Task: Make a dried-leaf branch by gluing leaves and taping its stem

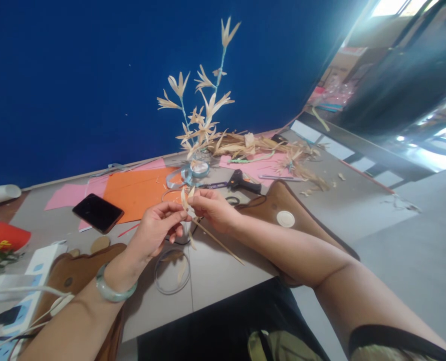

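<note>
In the head view my left hand point(159, 228) and my right hand point(213, 206) meet over the table, fingertips pinched together. Between them stand pale dried husk petals point(185, 199), gripped from both sides. A thin wooden stick point(221, 241) slants down to the right from beneath my fingers; whether it is held or lies on the table I cannot tell. Loose husk strips point(192, 240) show just below my hands. Behind them rises a branch of dried husk flowers point(204, 110) on blue-wrapped stems, beside a roll of light blue ribbon point(199, 169).
A black glue gun point(243, 181) lies beyond my right hand. Left are a phone point(98, 212), orange paper point(140, 188), a red paper cup point(5, 235) and a power strip point(38, 286). Husk scraps point(238, 145) pile along the blue wall. Brown cushions point(305, 215) flank my arms.
</note>
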{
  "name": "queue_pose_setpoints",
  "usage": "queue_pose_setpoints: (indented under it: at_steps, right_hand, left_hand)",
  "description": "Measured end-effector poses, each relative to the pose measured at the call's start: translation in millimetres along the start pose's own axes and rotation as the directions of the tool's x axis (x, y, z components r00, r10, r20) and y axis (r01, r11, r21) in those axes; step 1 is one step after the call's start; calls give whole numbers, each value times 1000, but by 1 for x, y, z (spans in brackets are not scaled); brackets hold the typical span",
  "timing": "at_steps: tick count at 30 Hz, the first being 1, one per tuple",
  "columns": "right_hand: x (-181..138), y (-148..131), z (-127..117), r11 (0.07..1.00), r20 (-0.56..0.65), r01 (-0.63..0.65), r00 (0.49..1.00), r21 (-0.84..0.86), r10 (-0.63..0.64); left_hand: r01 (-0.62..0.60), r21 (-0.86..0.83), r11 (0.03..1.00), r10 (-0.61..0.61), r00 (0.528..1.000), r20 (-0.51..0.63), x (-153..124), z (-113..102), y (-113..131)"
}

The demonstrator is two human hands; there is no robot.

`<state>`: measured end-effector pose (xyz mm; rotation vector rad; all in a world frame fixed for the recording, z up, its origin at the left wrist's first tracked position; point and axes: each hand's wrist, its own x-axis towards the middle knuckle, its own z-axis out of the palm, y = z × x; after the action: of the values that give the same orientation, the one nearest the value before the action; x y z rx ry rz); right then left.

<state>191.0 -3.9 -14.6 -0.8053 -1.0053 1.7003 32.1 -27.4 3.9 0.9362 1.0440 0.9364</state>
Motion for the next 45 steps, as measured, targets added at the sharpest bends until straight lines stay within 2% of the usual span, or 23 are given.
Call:
queue_pose_setpoints:
  at_steps: [11, 17, 20, 22, 24, 25, 26, 28, 30, 31, 33, 35, 37, 39, 45]
  right_hand:
    - [0, 1, 0, 1000, 5, -17, 1000, -3, 17]
    - [5, 6, -2, 999, -7, 33, 999, -5, -33]
    - [4, 0, 0, 991, -52, 101, 993, -86, -106]
    - [-2, -13, 4, 958, -45, 179, 980, -226, -193]
    - [-10, -33, 7, 851, 27, 255, 962, -459, -273]
    - [-15, -46, 7, 757, 80, 271, 957, -595, -280]
    - [-19, -59, 6, 619, 144, 277, 956, -735, -256]
    - [-23, -84, -2, 210, 160, 210, 960, -955, -231]
    - [-21, -104, -21, -169, 61, 25, 976, -985, -211]
    - [-19, -111, -33, -307, 0, -56, 984, -950, -180]
    - [-14, -117, -59, -490, -150, -186, 982, -852, -113]
    - [-10, -115, -84, -581, -272, -247, 961, -776, -45]
    - [-8, -106, -101, -596, -367, -294, 930, -747, 1]
    - [-6, -95, -111, -556, -434, -348, 901, -755, 25]
    - [7, -73, -126, -437, -429, -390, 903, -810, -10]
  left_hand:
    - [-8, 31, 999, 9, 1000, -17, 0, 1, 0]
    - [-42, 33, 999, 44, 997, -69, 7, -5, -1]
    - [-89, 17, 996, 90, 991, -95, 17, -15, -2]
    - [-117, 27, 993, 119, 987, -111, 23, -22, -3]
    - [-128, 30, 991, 131, 983, -131, 27, -26, -3]
    - [-125, 28, 992, 127, 984, -128, 28, -27, -3]
    - [-119, 24, 993, 121, 984, -127, 28, -27, -3]
    - [-113, 18, 993, 114, 985, -131, 27, -26, -2]
    - [-119, 15, 993, 120, 982, -143, 25, -25, 0]
    - [-124, 17, 992, 125, 982, -145, 24, -25, 0]
    - [-134, 27, 991, 136, 980, -144, 24, -24, 0]
    - [-140, 47, 989, 145, 980, -138, 24, -23, -1]
    - [-145, 64, 987, 152, 980, -131, 25, -23, -3]
    - [-150, 68, 986, 157, 980, -123, 26, -21, -5]
    - [-157, 34, 987, 159, 982, -97, 22, -18, -6]
